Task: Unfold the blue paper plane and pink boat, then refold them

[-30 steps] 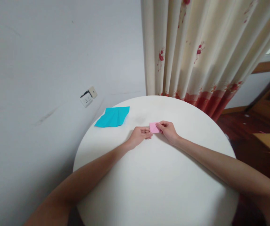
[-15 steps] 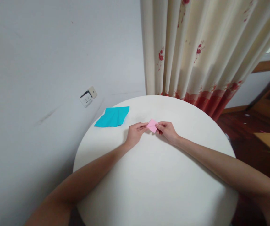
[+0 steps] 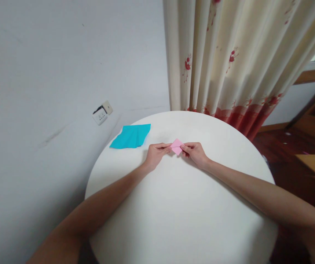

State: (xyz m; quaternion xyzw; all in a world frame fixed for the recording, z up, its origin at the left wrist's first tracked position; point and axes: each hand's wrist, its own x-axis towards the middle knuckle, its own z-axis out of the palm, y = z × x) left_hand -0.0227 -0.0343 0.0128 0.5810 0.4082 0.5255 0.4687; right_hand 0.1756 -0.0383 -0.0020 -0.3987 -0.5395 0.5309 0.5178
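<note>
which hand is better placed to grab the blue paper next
Probably the left hand: it is nearer the blue paper, which lies at the table's left edge. The right hand, also pinching the pink paper, would have to cross over.

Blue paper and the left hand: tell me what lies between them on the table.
Nothing: in the head view, only bare white table separates the blue paper from the left hand, which pinches the pink paper together with the right hand.

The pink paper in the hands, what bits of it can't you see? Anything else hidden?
- pink paper: head view, side corners covered by left hand and right hand; folds too small to tell.
- blue paper: creases too small.
- table: near rim cut off by the bottom edge.
</note>
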